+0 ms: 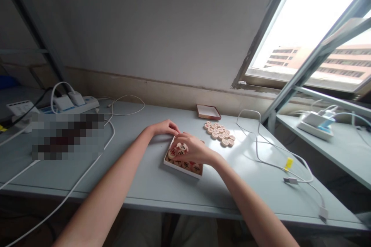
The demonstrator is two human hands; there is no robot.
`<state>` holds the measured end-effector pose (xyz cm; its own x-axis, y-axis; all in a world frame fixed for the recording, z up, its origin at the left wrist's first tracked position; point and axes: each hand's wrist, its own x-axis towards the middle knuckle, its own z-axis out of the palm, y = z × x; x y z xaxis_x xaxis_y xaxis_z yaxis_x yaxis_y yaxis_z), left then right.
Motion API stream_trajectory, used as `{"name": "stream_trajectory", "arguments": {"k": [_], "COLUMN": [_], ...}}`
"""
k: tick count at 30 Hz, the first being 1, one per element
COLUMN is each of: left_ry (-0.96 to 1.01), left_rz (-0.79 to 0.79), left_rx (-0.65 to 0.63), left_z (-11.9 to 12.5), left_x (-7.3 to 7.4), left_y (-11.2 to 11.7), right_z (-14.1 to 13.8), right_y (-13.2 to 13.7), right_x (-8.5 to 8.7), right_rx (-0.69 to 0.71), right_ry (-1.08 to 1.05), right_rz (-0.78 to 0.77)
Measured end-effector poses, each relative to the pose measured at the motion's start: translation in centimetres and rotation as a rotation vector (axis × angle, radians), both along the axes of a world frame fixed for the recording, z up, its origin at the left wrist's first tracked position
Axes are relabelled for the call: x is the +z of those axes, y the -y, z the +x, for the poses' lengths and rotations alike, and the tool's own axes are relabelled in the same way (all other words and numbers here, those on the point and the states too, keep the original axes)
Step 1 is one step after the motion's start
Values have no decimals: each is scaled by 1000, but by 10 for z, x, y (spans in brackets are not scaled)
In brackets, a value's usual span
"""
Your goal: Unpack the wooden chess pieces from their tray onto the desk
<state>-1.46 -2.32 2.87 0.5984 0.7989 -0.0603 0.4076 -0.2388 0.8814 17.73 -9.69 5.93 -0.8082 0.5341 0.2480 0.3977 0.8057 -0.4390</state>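
Note:
A shallow box (182, 170) with a white rim sits on the desk in front of me, holding round wooden xiangqi pieces (186, 165) marked with characters. My right hand (193, 148) is over the box, with its fingers curled around a few of these pieces at the left side. At the far left corner of the box is my left hand (164, 127), fingers bent and held together against the rim. My right hand partly hides its fingertips and the back of the box. Beyond the box, to the right, more xiangqi pieces (219, 131) lie face up in a flat cluster.
A box lid (208, 112) rests near the wall behind the loose pieces. White cables (257, 139) loop over the desk's right side, near a yellow tag (288, 164). At left stand a power strip (87, 104) with plugs, more cables and a blurred-out patch.

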Motion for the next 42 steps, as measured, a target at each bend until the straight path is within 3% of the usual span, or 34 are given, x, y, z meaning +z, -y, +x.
{"name": "stream_trajectory", "arguments": {"k": [4, 8, 12, 14, 17, 21, 24, 28, 33, 42], "left_ry": [12, 19, 21, 15, 14, 25, 22, 8, 9, -7], "left_rz": [-18, -17, -17, -21, -19, -6, -19, -21, -22, -25], "left_rx": [18, 35, 38, 39, 39, 17, 8, 15, 7, 7], "left_z": [0, -2, -1, -1, -1, -3, -4, -5, -5, -4], "left_x": [-3, -7, -6, -5, -4, -6, -9, -9, -9, -9], "left_y": [-1, -3, -2, -1, -1, -3, -5, -6, -7, -7], "right_z": [48, 104, 127, 125, 107, 70, 48, 40, 41, 53], "right_y": [-22, -39, -43, -42, -39, -31, -22, -12, -8, -12], "right_x": [14, 16, 9, 10, 12, 9, 5, 8, 9, 13], "right_rx": [-188, -421, -673, -680, -510, -321, -381, -528, -617, -513], "right_ry": [40, 160, 258, 235, 172, 166, 254, 396, 474, 338], "right_rz": [-74, -327, -207, -200, -274, -38, 142, 287, 300, 252]}}
